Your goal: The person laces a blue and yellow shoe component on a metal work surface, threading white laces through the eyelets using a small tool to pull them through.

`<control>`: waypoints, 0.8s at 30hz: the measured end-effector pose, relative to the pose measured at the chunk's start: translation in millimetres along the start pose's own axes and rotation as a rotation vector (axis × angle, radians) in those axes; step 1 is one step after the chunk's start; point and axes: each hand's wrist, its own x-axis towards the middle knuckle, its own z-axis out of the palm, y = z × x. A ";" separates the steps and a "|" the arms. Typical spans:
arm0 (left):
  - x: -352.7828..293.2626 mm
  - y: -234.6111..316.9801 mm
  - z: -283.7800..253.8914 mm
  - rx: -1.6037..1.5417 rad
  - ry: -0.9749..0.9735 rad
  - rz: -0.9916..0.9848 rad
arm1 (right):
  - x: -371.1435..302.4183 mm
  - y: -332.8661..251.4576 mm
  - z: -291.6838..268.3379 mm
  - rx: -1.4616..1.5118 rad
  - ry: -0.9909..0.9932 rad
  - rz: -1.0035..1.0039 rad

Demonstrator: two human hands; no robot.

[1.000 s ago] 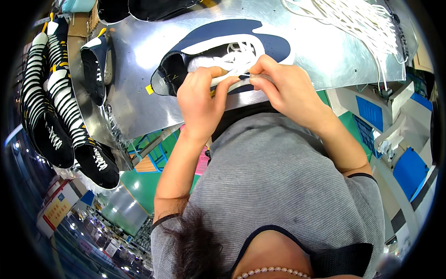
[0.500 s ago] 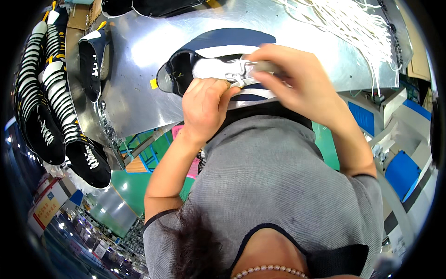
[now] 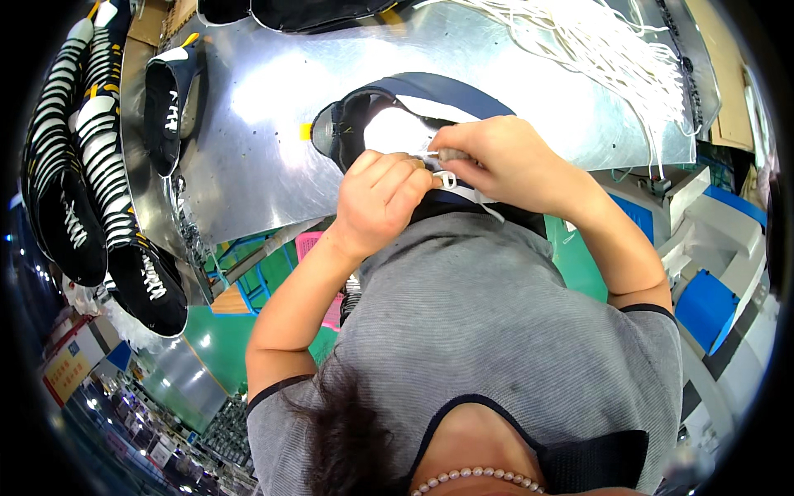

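A navy and white shoe upper (image 3: 451, 87) lies on the metal table in front of me, its dark heel opening and yellow tab at the left. My left hand (image 3: 382, 194) grips its near edge, fingers curled and thumb pressed forward. In my right hand (image 3: 509, 157) is a short grey-handled tool (image 3: 452, 155) with a thin pale tip that points at my left fingertips. A white shoelace (image 3: 447, 179) forms a small loop by the eyelet edge, just under the tool. My fingers hide most of the eyelets.
A bundle of loose white laces (image 3: 579, 41) spreads over the table's far right. One laced dark shoe (image 3: 163, 116) stands at the left edge, beside long nested rows of striped shoes (image 3: 116, 182). More dark shoes (image 3: 318, 12) lie at the far edge.
The upper has shifted right and toward me, and tilted. My right hand has come in close to my left fingers, and a lace loop now shows beneath the tool.
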 end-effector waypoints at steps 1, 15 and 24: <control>1.1 -0.9 -0.7 -0.016 -0.036 0.004 | -1.0 -1.8 0.6 -0.023 -0.022 0.040; 8.4 2.3 0.9 -0.058 -0.006 -0.026 | -7.5 3.2 17.0 0.402 0.240 0.219; 10.5 4.4 -4.8 -0.102 -0.158 -0.261 | 22.0 20.7 -30.7 0.832 0.548 -0.051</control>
